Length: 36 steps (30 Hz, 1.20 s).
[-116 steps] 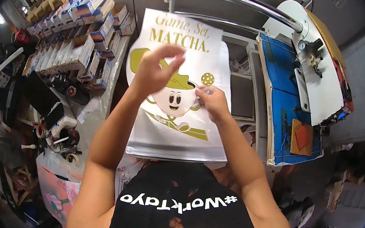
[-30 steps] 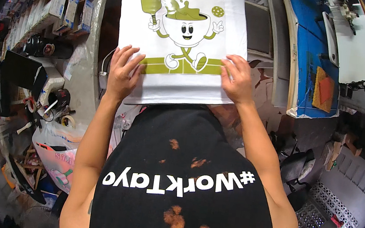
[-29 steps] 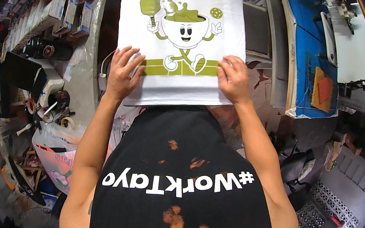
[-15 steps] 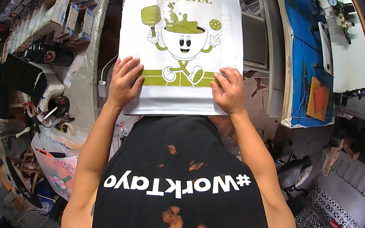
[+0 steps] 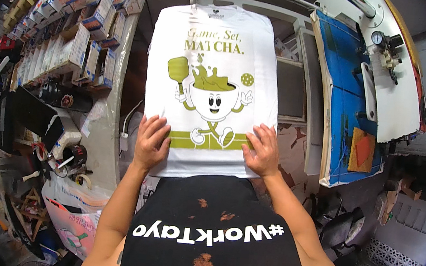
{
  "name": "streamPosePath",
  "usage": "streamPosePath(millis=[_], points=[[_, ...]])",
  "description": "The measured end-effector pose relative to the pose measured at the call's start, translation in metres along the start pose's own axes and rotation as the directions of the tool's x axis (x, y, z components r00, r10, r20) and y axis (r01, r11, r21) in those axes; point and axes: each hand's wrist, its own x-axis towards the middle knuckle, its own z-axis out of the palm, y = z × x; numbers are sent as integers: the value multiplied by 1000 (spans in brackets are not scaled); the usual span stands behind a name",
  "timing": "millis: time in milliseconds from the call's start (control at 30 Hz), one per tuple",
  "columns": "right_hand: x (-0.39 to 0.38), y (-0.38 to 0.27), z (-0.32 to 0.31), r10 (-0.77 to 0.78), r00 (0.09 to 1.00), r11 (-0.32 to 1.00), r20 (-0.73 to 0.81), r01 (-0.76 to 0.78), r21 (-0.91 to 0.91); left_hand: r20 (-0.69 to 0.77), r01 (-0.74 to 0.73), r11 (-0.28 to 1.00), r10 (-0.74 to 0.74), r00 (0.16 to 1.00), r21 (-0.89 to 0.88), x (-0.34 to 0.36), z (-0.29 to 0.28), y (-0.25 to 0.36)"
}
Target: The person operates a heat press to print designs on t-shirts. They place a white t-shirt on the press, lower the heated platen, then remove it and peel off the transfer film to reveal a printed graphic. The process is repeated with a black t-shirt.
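A white T-shirt [image 5: 206,167] lies spread in front of me, collar at the far end. Its chest carries a green print of a cartoon cup [image 5: 212,98] with a paddle and a ball. Flat on the lower left edge of the shirt rests my left hand [image 5: 152,142], fingers extended and thumb apart. My right hand [image 5: 263,150] lies the same way on the lower right edge. Both hands touch the fabric beside the green band at the bottom of the print. Whatever supports the shirt is hidden beneath it.
Stacked blue-and-white boxes [image 5: 99,20] fill the left bench, with a black cylinder [image 5: 68,96] closer to me. To the right stand a blue panel [image 5: 342,96] with an orange pad [image 5: 362,151] and a pressure gauge [image 5: 378,38]. A printed plastic bag [image 5: 72,217] hangs low on the left.
The view has tilted up, so the shirt and both hands sit lower in the picture and the collar now shows. My hands keep their places on the fabric.
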Motion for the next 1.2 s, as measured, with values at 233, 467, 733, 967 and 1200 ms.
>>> streamPosePath(millis=[233, 467, 733, 967, 1200], points=[[6, -2, -5, 18, 1000, 1000, 1, -18, 13, 18, 7, 1000, -6, 1000, -10, 4, -4, 2], [6, 1, -4, 21, 1000, 999, -8, -20, 41, 32, 3, 1000, -2, 999, -16, 3, -4, -1], [7, 0, -2, 36, 999, 999, -12, -36, 39, 48, 16, 1000, -16, 999, -12, 6, -6, 1], [6, 0, -3, 31, 1000, 999, -3, -30, 45, 42, 7, 1000, -5, 999, -28, 7, -8, 1], [7, -1, -6, 11, 1000, 999, -8, -11, 36, 39, 10, 999, -8, 999, -37, 6, -8, 1]])
